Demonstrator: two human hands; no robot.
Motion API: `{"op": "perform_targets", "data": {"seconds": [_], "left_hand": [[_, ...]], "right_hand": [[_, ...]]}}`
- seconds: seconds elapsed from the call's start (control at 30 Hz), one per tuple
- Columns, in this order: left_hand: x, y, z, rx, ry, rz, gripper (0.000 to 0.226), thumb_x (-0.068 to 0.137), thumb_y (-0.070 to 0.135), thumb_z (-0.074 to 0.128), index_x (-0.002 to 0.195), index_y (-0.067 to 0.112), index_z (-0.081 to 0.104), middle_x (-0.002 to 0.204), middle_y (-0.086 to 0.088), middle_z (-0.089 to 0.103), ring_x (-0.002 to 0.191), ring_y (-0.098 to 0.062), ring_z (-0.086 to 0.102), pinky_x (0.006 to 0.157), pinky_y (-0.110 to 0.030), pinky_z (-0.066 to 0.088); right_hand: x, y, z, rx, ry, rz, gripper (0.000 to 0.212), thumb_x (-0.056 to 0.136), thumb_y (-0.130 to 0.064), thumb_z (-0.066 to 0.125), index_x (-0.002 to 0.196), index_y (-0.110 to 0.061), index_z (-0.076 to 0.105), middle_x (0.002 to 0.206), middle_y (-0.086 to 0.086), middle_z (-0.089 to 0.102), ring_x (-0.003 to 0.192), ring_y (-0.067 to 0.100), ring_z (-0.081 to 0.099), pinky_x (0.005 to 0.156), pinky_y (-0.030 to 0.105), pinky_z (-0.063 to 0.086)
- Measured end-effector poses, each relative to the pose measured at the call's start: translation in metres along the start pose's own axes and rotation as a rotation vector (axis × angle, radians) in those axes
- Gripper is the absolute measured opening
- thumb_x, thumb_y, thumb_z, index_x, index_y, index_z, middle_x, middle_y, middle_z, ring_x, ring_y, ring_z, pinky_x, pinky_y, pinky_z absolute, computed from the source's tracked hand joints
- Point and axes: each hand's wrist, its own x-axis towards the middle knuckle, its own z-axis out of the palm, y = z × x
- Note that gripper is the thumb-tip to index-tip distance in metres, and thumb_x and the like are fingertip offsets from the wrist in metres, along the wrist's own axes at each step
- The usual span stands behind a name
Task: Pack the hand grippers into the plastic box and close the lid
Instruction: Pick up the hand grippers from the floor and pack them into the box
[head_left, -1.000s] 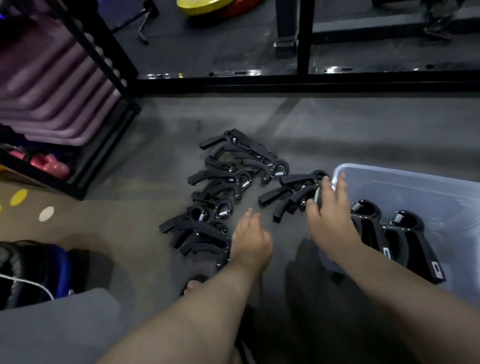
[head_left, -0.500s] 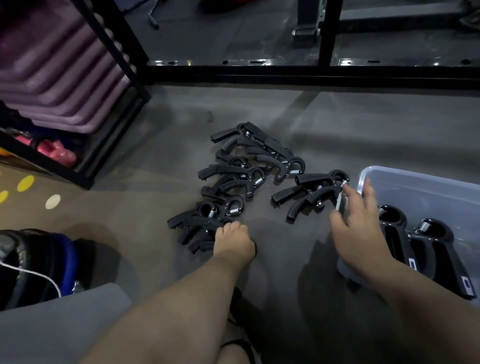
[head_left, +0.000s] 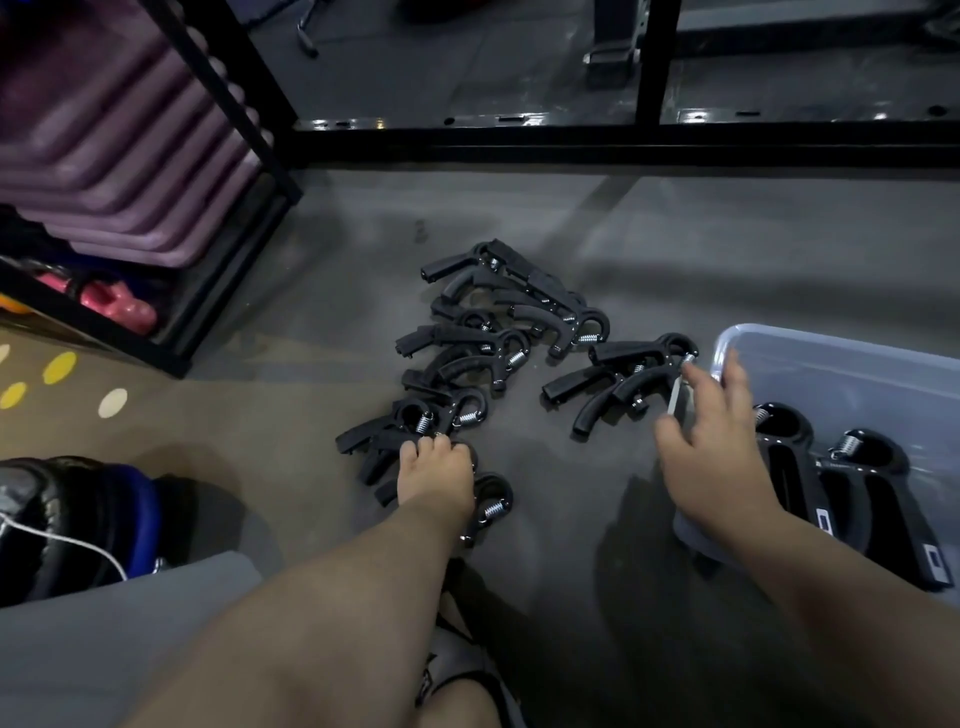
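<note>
Hand grippers (head_left: 457, 335) lie ahead; our left hand (head_left: 436, 480) curls round the nearest. Our right hand (head_left: 714, 447), fingers loose, touches one beside the box (head_left: 857, 384).

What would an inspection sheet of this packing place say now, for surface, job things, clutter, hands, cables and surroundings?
Surface: grey floor, dimly lit.
Job's things: pile of hand grippers on the floor; boxed grippers, two, lying in the plastic box; lid not seen.
Clutter: black and blue padded item at the left.
Hands: left hand grips the near-end gripper of the pile; right hand open at the box's near corner, beside a loose pair.
Cables: white cord across the padded item.
Surroundings: black rack with purple steps and a pink weight; black frame behind.
</note>
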Motion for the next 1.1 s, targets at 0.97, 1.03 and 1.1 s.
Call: {"op": "perform_targets", "data": {"seconds": [0.97, 1.03, 1.1], "left_hand": [[-0.035, 0.113, -0.144, -1.046, 0.339, 0.012, 0.028, 0.089, 0.040, 0.061, 0.112, 0.025, 0.060, 0.116, 0.001, 0.055, 0.097, -0.017, 0.061, 0.092, -0.036, 0.051], [-0.043, 0.117, -0.152, -0.994, 0.391, 0.020, 0.032, 0.092, 0.038, 0.058, 0.122, 0.025, 0.059, 0.123, 0.003, 0.049, 0.103, -0.018, 0.060, 0.092, -0.037, 0.050], [-0.051, 0.123, -0.161, -0.937, 0.493, 0.040, 0.030, 0.093, 0.036, 0.057, 0.121, 0.027, 0.058, 0.121, 0.005, 0.048, 0.103, -0.019, 0.059, 0.089, -0.039, 0.050]], "right_hand": [[-0.020, 0.008, -0.044, -0.076, -0.288, -0.149, 0.058, 0.101, -0.023, 0.038, 0.156, -0.018, 0.019, 0.164, 0.009, 0.004, 0.152, 0.019, 0.006, 0.119, 0.030, 0.012], [-0.022, 0.008, -0.043, -0.059, -0.299, -0.132, 0.060, 0.100, -0.024, 0.040, 0.156, -0.017, 0.018, 0.164, 0.009, 0.003, 0.152, 0.019, 0.005, 0.120, 0.031, 0.011], [-0.022, 0.008, -0.042, -0.038, -0.305, -0.108, 0.062, 0.099, -0.025, 0.042, 0.156, -0.017, 0.019, 0.164, 0.009, 0.004, 0.152, 0.020, 0.005, 0.122, 0.034, 0.012]]}}
